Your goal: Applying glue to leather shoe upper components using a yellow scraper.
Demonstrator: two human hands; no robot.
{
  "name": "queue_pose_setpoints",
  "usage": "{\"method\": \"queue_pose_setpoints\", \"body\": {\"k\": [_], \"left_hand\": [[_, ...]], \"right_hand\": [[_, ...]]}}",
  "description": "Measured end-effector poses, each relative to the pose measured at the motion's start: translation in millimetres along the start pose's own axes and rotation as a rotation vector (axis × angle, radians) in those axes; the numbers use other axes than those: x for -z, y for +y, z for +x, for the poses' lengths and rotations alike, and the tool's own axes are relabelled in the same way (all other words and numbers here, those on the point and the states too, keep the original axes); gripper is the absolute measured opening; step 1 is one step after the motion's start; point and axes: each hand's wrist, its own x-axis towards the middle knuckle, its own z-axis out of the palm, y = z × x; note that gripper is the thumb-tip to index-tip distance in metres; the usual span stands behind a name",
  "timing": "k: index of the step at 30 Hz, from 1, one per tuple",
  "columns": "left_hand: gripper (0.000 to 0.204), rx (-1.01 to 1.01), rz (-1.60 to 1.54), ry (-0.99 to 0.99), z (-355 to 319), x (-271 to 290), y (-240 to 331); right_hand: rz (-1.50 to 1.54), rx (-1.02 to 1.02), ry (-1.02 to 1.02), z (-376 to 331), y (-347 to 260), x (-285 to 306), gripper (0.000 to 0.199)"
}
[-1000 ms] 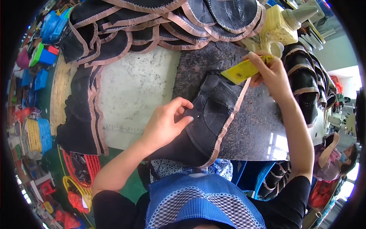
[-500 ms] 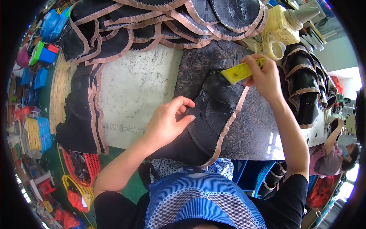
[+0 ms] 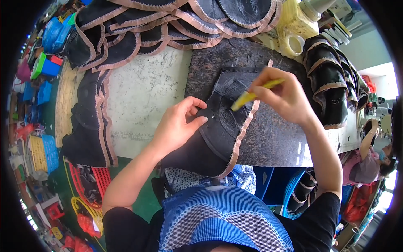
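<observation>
A black shoe-upper-like piece [image 3: 184,157] with a tan zigzag-stitched edge strip lies on a dark speckled slab [image 3: 268,143]. My right hand [image 3: 283,96] grips a flat yellow glue brush [image 3: 245,100], tilted, its lower end against the piece's middle. Wet, streaky patches shine around that end. The bristles are too blurred to make out. At the piece's left edge rests my left hand [image 3: 178,126], thumb and forefinger apart with their tips touching the black material, the other fingers curled.
Overlapping black pieces [image 3: 147,25] with tan edging are heaped at the far side. More lie at the left [image 3: 86,122] and right [image 3: 331,80]. A glue-stained yellow container [image 3: 296,23] stands far right, beside a small open pot [image 3: 291,45]. Another person [image 3: 369,164] sits at right.
My right hand has brought the yellow brush down and left, from the piece's far end to its middle, tilting it edge-on. My left hand stays at the left edge. The view has shifted slightly.
</observation>
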Motion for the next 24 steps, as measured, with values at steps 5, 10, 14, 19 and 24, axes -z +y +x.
{"method": "queue_pose_setpoints", "body": {"k": [5,10,14,19,24], "left_hand": [[0.028,-0.017,0.003,0.020,-2.1,-0.9,-1.0],[0.027,-0.042,-0.060,0.102,5.9,-5.6,7.7],[0.023,-0.256,0.063,0.306,52.4,-14.0,17.5],[0.023,-0.093,0.107,0.149,61.0,-5.6,23.1],[0.027,-0.115,0.024,0.416,15.6,36.8,-7.5]], "right_hand": [[-0.289,-0.068,-0.036,-4.2,10.3,20.4,0.018],[0.220,-0.037,0.496,-26.0,31.6,105.0,0.032],[-0.028,0.013,0.791,-5.9,54.9,140.8,0.032],[-0.087,0.055,0.752,31.4,86.1,134.7,0.031],[0.128,-0.035,0.758,48.4,110.6,143.9,0.034]]}}
